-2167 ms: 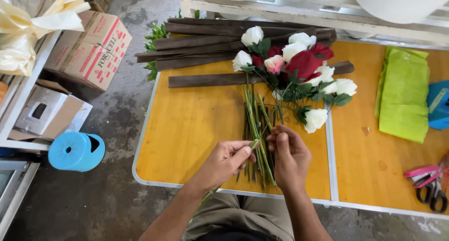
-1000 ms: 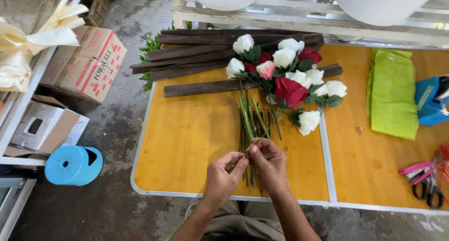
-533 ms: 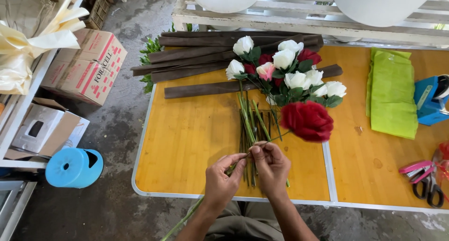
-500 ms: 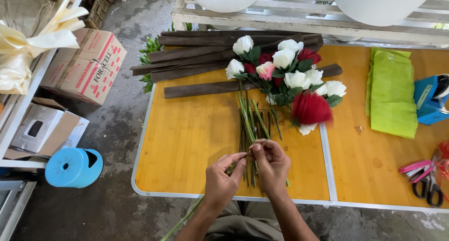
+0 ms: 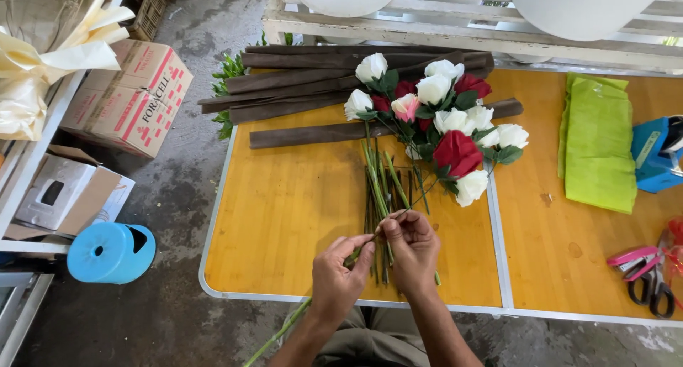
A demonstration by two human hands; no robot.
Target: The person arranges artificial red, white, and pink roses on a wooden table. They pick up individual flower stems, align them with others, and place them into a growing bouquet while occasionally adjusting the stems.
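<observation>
Holding: the left hand (image 5: 340,274) and the right hand (image 5: 411,247) both pinch one long green stem (image 5: 284,330) near the table's front edge, fingers closed narrowly round it; the stem runs down to 7 o'clock, past the edge.
Flowers: a bunch of white, red and pink roses (image 5: 441,118) lies at 12 o'clock from the hands, its stems (image 5: 380,189) pointing back to them.
Table: yellow top (image 5: 284,210) with a pale rim, a seam running front to back at 3 o'clock of the hands.
Boxes: a brown cardboard box (image 5: 131,96) with red lettering sits on the floor at 10 o'clock; a white box (image 5: 60,192) with a dark cut-out lies below it.
Stool: a round blue stool (image 5: 110,252) stands at 9 o'clock, off the table.
Wraps: dark brown rolls (image 5: 320,75) lie across the far edge at 11 o'clock.
Right side: a folded green cloth (image 5: 597,143) at 2 o'clock, a blue box (image 5: 658,153) beyond it, pink scissors (image 5: 640,267) at 3 o'clock.
Open room: bare tabletop at 10 o'clock of the left hand.
</observation>
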